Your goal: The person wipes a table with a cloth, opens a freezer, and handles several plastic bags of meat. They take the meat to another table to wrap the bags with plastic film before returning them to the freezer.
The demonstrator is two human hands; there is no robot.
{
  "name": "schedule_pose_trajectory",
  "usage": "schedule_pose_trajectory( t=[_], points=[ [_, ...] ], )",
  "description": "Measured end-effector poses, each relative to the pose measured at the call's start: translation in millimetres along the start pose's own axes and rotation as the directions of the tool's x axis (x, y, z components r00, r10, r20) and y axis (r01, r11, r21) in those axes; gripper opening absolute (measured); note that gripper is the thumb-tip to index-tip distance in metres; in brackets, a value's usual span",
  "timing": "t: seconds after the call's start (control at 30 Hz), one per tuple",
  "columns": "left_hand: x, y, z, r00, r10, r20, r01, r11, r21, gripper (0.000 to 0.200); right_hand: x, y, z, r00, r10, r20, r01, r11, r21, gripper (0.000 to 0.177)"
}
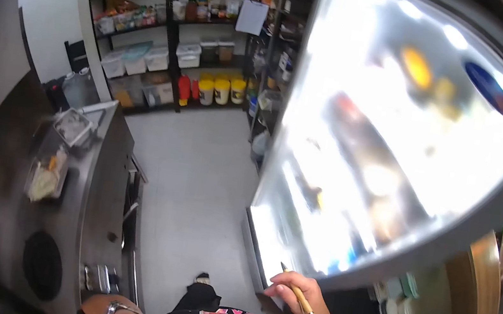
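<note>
1. Pen (303, 302) sits in the right hand (292, 287), low in the frame, just under the bottom edge of the bright glass door (394, 145).
2. Its long axis runs diagonally: one end points up and to the left toward the door, and the other points down and to the right past the knuckles. I cannot tell which end is the writing tip.
3. The right hand's fingers are curled together and pinch the pen along its middle.
4. The left wrist (117, 310), wearing a watch, shows at the bottom edge. The hand itself is out of frame.
5. A steel surface (97, 200) on the left carries a tray (46, 176).
6. Shelves (174, 18) with tubs stand beyond the floor (196, 181).
</note>
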State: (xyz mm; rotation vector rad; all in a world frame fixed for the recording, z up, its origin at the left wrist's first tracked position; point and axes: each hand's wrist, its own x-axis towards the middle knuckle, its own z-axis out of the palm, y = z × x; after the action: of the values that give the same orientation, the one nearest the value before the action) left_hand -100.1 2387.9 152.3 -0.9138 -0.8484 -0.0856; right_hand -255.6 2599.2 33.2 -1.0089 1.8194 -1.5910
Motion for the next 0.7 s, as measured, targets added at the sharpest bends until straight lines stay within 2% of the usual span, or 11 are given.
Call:
schedule_pose_trajectory(
  t=[0.07, 0.1, 0.13, 0.17, 0.2, 0.27, 0.4, 0.53, 0.6, 0.67, 0.7],
  points=[
    [-42.2, -58.3, -23.4, 0.912, 0.376, -0.163, -0.371, 0.927, 0.061, 0.045, 62.1, -10.1, 10.9, 0.999, -0.012, -0.046, 0.010, 0.999, -0.050, 0.015],
    [-48.2, -52.4, -56.8, 0.907, -0.259, 0.333, 0.283, 0.959, -0.026, 0.054, 90.9, -16.9, 16.3, 0.998, -0.017, -0.065, 0.015, 0.999, -0.030, 0.014],
    [-59.6, -64.9, -62.3, 0.716, -0.471, 0.515, 0.524, 0.850, 0.049, 0.047, 118.8, -28.5, 20.1, 0.998, -0.012, -0.061, 0.007, 0.997, -0.073, 0.014],
    [-70.6, -77.6, -67.5, 0.444, -0.629, 0.638, 0.680, 0.700, 0.217, 0.039, 143.8, -36.2, 20.3, 0.999, -0.022, -0.044, 0.017, 0.995, -0.100, 0.014],
    [-96.0, -117.6, -45.2, 0.562, -0.560, 0.609, 0.558, 0.800, 0.220, 0.022, 169.4, -37.2, 19.2, 0.999, -0.025, -0.026, 0.022, 0.993, -0.120, 0.014],
    [-134.9, -165.0, -49.4, 0.334, -0.433, 0.837, 0.675, 0.730, 0.108, 0.031, 216.6, -31.2, 12.1, 0.995, -0.051, -0.084, 0.044, 0.995, -0.089, 0.012],
    [-234.7, -222.6, -50.2, 0.175, -0.384, 0.907, 0.679, 0.714, 0.171, 0.020, 320.3, -18.1, 4.7, 0.978, -0.074, -0.194, 0.077, 0.997, 0.004, 0.011],
    [-345.1, -291.4, -70.5, -0.026, -0.437, 0.899, 0.677, 0.654, 0.337, 0.021, 434.2, 18.6, -12.4, 0.992, -0.035, -0.125, 0.026, 0.997, -0.077, 0.011],
    [-400.8, -322.6, -95.6, -0.165, -0.483, 0.860, 0.630, 0.619, 0.469, 0.018, 500.1, 33.2, -19.8, 0.994, -0.030, -0.105, 0.026, 0.999, -0.037, 0.011],
    [-451.4, -330.8, -136.7, -0.369, -0.497, 0.786, 0.536, 0.577, 0.617, 0.015, 573.6, 42.7, -24.4, 0.991, -0.057, -0.118, 0.057, 0.998, 0.001, 0.011],
    [-469.7, -334.3, -158.2, -0.499, -0.440, 0.747, 0.503, 0.555, 0.663, 0.016, 613.3, 47.9, -25.3, 0.982, -0.098, -0.163, 0.114, 0.989, 0.095, 0.012]
  ],
)
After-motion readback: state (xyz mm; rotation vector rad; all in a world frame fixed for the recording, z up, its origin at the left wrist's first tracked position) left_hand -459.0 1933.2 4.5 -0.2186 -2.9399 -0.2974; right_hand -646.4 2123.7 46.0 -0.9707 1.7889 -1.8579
